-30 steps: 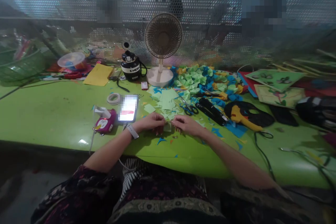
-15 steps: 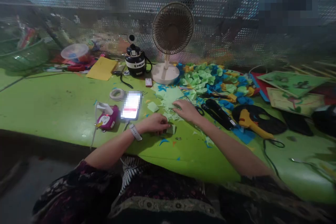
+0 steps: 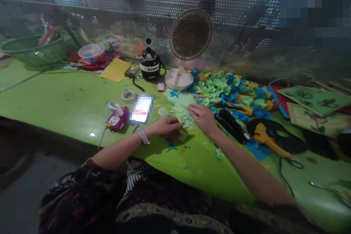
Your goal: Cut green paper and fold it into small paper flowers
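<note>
My left hand (image 3: 166,125) is closed in a pinch low over the table. A small light green paper piece (image 3: 182,137) shows under its fingertips, partly hidden by them. My right hand (image 3: 202,117) reaches in from the right with its fingers stretched over the edge of a loose pile of light green paper pieces (image 3: 184,101). Its fingertips seem to touch the pile. Beyond lies a heap of folded green, blue and yellow paper shapes (image 3: 219,85).
Left of my hands lie a lit phone (image 3: 141,109), a tape roll (image 3: 128,96) and a purple charging block (image 3: 117,120). A fan (image 3: 179,79) and black bottle (image 3: 149,69) stand behind. To the right are a black stapler (image 3: 233,127) and a yellow glue gun (image 3: 270,140).
The view has shifted, so everything sits further right in the picture. My left hand has risen slightly, its fingers now stretched further over the paper piece. My right hand stays by the pile.
</note>
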### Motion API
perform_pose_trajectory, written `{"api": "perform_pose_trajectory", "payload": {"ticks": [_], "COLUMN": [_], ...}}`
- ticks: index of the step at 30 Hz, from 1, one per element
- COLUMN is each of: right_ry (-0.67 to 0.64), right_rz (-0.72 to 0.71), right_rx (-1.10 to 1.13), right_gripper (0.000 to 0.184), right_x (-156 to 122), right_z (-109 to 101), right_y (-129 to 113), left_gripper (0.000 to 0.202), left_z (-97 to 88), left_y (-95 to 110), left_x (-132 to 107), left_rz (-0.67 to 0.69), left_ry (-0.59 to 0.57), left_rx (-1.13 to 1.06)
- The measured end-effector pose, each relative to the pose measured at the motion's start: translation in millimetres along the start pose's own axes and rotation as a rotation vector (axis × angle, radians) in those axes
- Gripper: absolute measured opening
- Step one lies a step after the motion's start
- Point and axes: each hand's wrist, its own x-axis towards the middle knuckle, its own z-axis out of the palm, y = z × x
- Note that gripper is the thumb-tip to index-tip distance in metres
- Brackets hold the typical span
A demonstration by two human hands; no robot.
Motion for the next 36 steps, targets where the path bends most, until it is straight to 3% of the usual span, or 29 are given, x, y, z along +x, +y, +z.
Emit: {"api": "perform_pose_trajectory", "payload": {"ticks": [4, 9, 15, 21, 26, 36], "right_ry": [0.062, 0.068, 0.171, 0.145, 0.136, 0.128], "right_rz": [-0.176, -0.268, -0.034, 0.246, 0.305, 0.404], "right_rx": [-0.125, -0.124, 0.261, 0.595, 0.654, 0.72], "right_gripper": [0.026, 0.026, 0.016, 0.022, 0.024, 0.03], "right_x": [-21.6, -41.7, -40.3, -39.9, -41.8, -43.0], "right_z": [-10.9, -11.0, -8.9, -10.0, -10.8, -7.8], "right_y": [-30.1, -52.0, -49.7, -55.4, -59.4, -60.1], "left_gripper": [0.046, 0.031, 0.032, 0.047, 0.037, 0.033], "left_z": [3.1, 4.9, 4.9, 8.4, 11.0, 10.9], "left_y": [0.1, -5.4, -8.7, -6.1, -6.2, -3.3], "left_x": [3.8, 5.1, 3.5, 0.5, -0.2, -1.1], "left_rz": [0.003, 0.081, 0.041, 0.101, 0.153, 0.16], "left_ry": [0.029, 0.059, -0.002, -0.112, -0.097, -0.136], "left_rx": [-0.507, -0.642, -0.629, -0.64, -0.522, -0.531]}}
